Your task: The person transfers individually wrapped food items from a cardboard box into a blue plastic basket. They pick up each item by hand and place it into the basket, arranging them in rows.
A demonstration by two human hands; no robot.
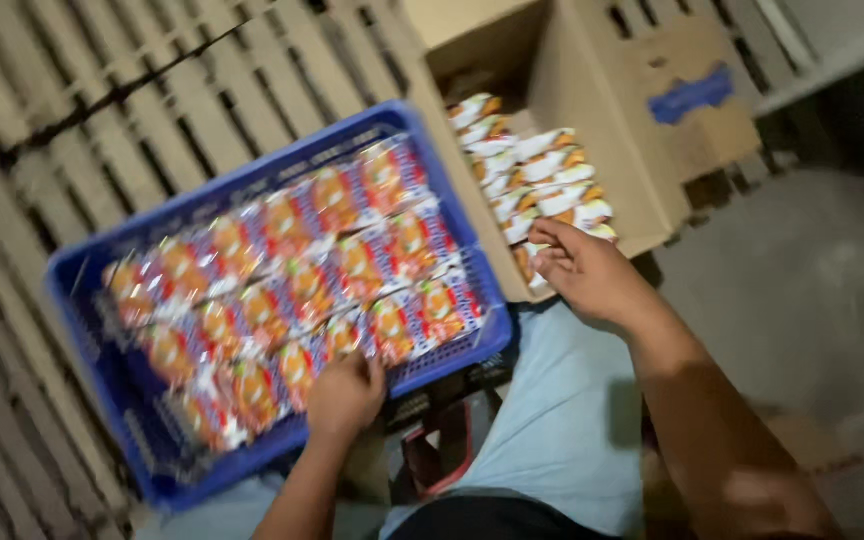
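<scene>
Both hands' fingers blurred: left hand [344, 396] on crate [102, 380] packets [297, 365], right hand [584, 272] grip unclear.

**Dim storage floor with wooden slats**

Pale wooden slats [102, 130] are laid in diagonal rows across the left and far side of the scene, with dark gaps seen between them. A grey concrete floor [802, 290] is spread over the right. The light is low and warm, and the whole view is blurred.

I see packets [292, 290] lying in the crate [102, 370] on my left; the cardboard box [592, 90] sits right of it, holding more packets [537, 185].
</scene>
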